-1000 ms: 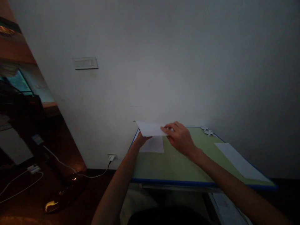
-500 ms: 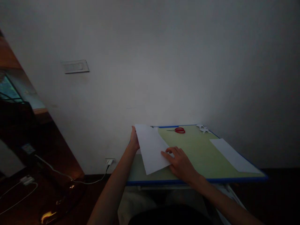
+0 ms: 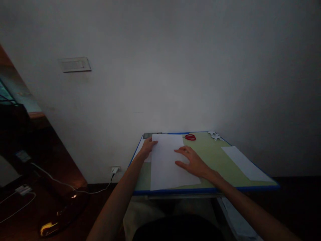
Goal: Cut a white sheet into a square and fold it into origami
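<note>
A white sheet of paper (image 3: pixel 164 167) lies over the near left part of the green table, close to its blue front edge. My left hand (image 3: pixel 148 147) grips the sheet's left edge, thumb on top and the other fingers mostly hidden. Over the right half of the sheet is my right hand (image 3: pixel 192 161), thumb and fingers apart with nothing between them; whether it touches the paper I cannot tell. Beyond the sheet, red-handled scissors (image 3: pixel 190 137) lie with their blades partly covered by the paper. More white paper (image 3: pixel 139 149) shows beside my left hand.
Along the right side of the green table (image 3: pixel 213 159) lies another white sheet (image 3: pixel 245 164). Small white paper pieces (image 3: pixel 215 135) are piled at the far right corner. A dark flat device (image 3: pixel 147 135) rests at the far left corner. Behind stands a wall with a plugged outlet (image 3: pixel 114 170).
The sheet has gone from tilted and raised to lying flatter on the table, turned straighter. My left hand has come down onto its edge, and my right hand's fingers have spread. The view has shifted slightly.
</note>
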Available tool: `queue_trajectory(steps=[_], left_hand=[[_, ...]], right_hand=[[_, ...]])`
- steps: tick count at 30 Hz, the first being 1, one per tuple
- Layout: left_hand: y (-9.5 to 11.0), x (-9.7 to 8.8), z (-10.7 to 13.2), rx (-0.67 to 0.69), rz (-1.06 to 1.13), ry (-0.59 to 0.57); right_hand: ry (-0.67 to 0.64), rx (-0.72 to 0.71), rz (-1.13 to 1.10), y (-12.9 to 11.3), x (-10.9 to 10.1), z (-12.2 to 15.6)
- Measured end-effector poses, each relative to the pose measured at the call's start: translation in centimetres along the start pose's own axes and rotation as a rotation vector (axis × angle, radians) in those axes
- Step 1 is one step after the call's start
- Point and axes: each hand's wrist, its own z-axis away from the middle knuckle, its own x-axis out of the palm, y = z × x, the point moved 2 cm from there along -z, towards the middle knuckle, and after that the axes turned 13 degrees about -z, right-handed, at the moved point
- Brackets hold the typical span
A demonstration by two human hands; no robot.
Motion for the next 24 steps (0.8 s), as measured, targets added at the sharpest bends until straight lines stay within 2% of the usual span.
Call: queue_trajectory(steps=[4,7,11,15,20,24], left_hand=[[0.9,0.0,0.0,0.092,-0.006,0.05],[1.4,0.2,0.0,0.155,0.003,0.077],[1.3,0.6,0.0,0.185,0.013,0.089],[0.2,1.5,0.1,0.123,-0.011,0.078],[-0.8,2.7,0.2,0.067,-0.046,0.062],[-0.7,2.9,0.3,0.072,-0.045,0.076]], right_hand=[[0.264,0.174,-0.121,4.5,-1.6,-6.4],[0.269,0.307,-0.274,7.2,-1.5,-8.8],[0.201,0.416,-0.464,9.3,-0.4,-8.6],[0.248,0.463,-0.562,10.6,-0.1,-8.0],[0.272,0.468,-0.58,11.0,-0.7,-8.1],[0.246,0.416,-0.528,10.8,-1.0,-8.2]])
